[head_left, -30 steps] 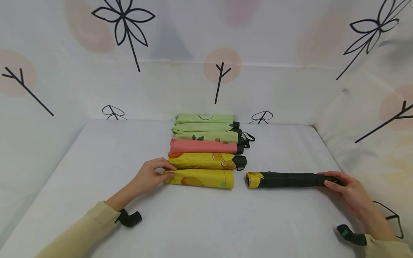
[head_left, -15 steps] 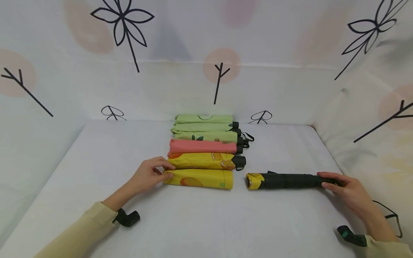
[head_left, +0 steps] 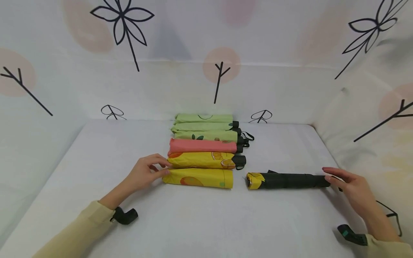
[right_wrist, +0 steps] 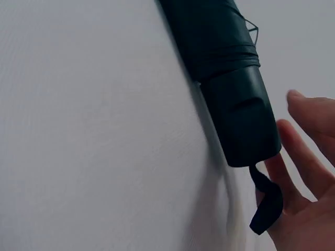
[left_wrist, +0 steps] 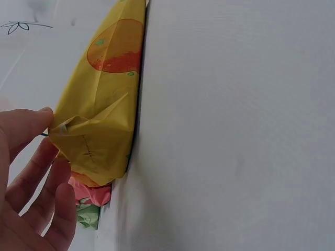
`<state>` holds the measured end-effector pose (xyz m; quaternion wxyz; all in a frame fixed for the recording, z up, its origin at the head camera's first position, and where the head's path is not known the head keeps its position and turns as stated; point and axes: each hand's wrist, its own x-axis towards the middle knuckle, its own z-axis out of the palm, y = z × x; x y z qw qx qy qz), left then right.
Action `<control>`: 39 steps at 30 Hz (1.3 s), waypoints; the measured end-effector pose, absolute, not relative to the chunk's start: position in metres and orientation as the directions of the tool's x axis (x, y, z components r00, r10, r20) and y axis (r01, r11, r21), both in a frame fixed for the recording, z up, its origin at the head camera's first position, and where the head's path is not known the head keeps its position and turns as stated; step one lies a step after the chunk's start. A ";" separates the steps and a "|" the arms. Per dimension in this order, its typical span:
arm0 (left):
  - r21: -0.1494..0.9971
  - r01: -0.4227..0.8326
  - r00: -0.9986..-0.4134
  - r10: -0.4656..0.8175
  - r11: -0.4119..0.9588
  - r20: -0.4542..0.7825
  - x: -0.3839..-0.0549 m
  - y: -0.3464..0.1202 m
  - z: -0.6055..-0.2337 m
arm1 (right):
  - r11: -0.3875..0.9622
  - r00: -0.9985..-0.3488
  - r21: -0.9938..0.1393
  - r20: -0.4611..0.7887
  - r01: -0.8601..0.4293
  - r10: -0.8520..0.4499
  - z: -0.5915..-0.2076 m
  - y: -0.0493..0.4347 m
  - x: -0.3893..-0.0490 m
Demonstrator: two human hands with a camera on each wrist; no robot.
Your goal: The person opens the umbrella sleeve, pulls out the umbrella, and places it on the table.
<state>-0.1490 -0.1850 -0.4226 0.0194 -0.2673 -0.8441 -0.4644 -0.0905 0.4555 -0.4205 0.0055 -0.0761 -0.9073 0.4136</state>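
A row of folded umbrellas in printed sleeves lies across the table; nearest is a yellow umbrella sleeve (head_left: 198,178) with orange fruit prints and no handle showing. My left hand (head_left: 149,170) is at its left end, the thumb tip right at the fabric edge and the fingers loosely bent beside it. To the right lies a black folded umbrella (head_left: 290,180), its left end yellow and its dark handle (right_wrist: 243,117) toward my right hand (head_left: 355,191). That hand hovers at the handle with spread fingers and grips nothing. A wrist strap (right_wrist: 268,204) hangs from the handle, overlapping the palm.
Behind the yellow sleeve lie a yellow umbrella (head_left: 200,160) with orange slices, a red umbrella (head_left: 203,146) and several light green umbrellas (head_left: 204,135), side by side. A white cloth with line drawings (head_left: 145,86) closes off the back and sides of the white table (head_left: 206,222).
My right hand has let go of the black umbrella's handle and lifted its fingers off. My left hand has drawn slightly left along the yellow sleeve's end. The umbrellas stay nearly in place.
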 end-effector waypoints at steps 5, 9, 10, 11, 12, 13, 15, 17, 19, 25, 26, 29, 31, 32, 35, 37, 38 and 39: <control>0.758 0.467 -0.866 0.410 0.456 0.288 -0.153 -0.187 -0.421 | 0.619 -0.973 -0.769 -0.011 0.156 0.232 -0.412 0.445 -0.093; 0.746 0.468 -0.871 0.389 0.474 0.299 -0.155 -0.186 -0.417 | 0.595 -0.977 -0.799 0.046 0.088 0.206 -0.406 0.428 -0.098; 0.746 0.466 -0.873 0.384 0.476 0.300 -0.155 -0.187 -0.416 | 0.588 -0.980 -0.807 0.064 0.059 0.186 -0.404 0.423 -0.100; 0.745 0.465 -0.874 0.381 0.478 0.301 -0.156 -0.187 -0.416 | 0.582 -0.983 -0.812 0.080 0.032 0.166 -0.402 0.418 -0.101; 0.744 0.463 -0.876 0.380 0.482 0.298 -0.157 -0.187 -0.415 | 0.576 -0.984 -0.817 0.097 0.006 0.149 -0.400 0.414 -0.103; 0.743 0.462 -0.876 0.379 0.484 0.297 -0.158 -0.188 -0.414 | 0.565 -0.985 -0.825 0.113 -0.021 0.129 -0.398 0.409 -0.105; 0.746 0.457 -0.878 0.380 0.484 0.291 -0.161 -0.189 -0.413 | 0.554 -0.983 -0.829 0.160 -0.083 0.092 -0.395 0.399 -0.108; 0.758 0.453 -0.878 0.385 0.470 0.285 -0.165 -0.190 -0.411 | 0.547 -0.977 -0.827 0.201 -0.130 0.071 -0.393 0.389 -0.113; 0.772 0.452 -0.875 0.392 0.447 0.284 -0.169 -0.190 -0.411 | 0.562 -0.968 -0.807 0.247 -0.182 0.040 -0.393 0.380 -0.117; 0.807 0.431 -0.873 0.414 0.403 0.260 -0.179 -0.189 -0.413 | 0.646 -0.945 -0.711 0.324 -0.277 -0.048 -0.391 0.354 -0.131; 0.810 0.424 -0.874 0.417 0.404 0.249 -0.180 -0.188 -0.413 | 0.654 -0.943 -0.701 0.329 -0.285 -0.059 -0.391 0.349 -0.133; 0.817 0.406 -0.876 0.429 0.409 0.220 -0.184 -0.185 -0.413 | 0.665 -0.940 -0.684 0.332 -0.299 -0.082 -0.390 0.337 -0.137; 0.820 0.400 -0.874 0.439 0.410 0.207 -0.186 -0.183 -0.413 | 0.670 -0.940 -0.677 0.329 -0.304 -0.095 -0.391 0.330 -0.140; 0.819 0.399 -0.873 0.444 0.412 0.202 -0.188 -0.182 -0.413 | 0.671 -0.941 -0.676 0.324 -0.305 -0.102 -0.391 0.326 -0.141; 0.823 0.403 -0.863 0.467 0.402 0.194 -0.193 -0.179 -0.413 | 0.673 -0.950 -0.683 0.294 -0.283 -0.101 -0.394 0.315 -0.146; 0.825 0.403 -0.857 0.480 0.397 0.189 -0.195 -0.176 -0.413 | 0.673 -0.958 -0.690 0.268 -0.265 -0.102 -0.396 0.307 -0.149; 0.827 0.402 -0.855 0.485 0.394 0.184 -0.196 -0.175 -0.414 | 0.672 -0.961 -0.695 0.255 -0.257 -0.103 -0.396 0.303 -0.150; 0.831 0.397 -0.854 0.490 0.390 0.178 -0.197 -0.173 -0.414 | 0.669 -0.964 -0.699 0.246 -0.252 -0.107 -0.397 0.300 -0.151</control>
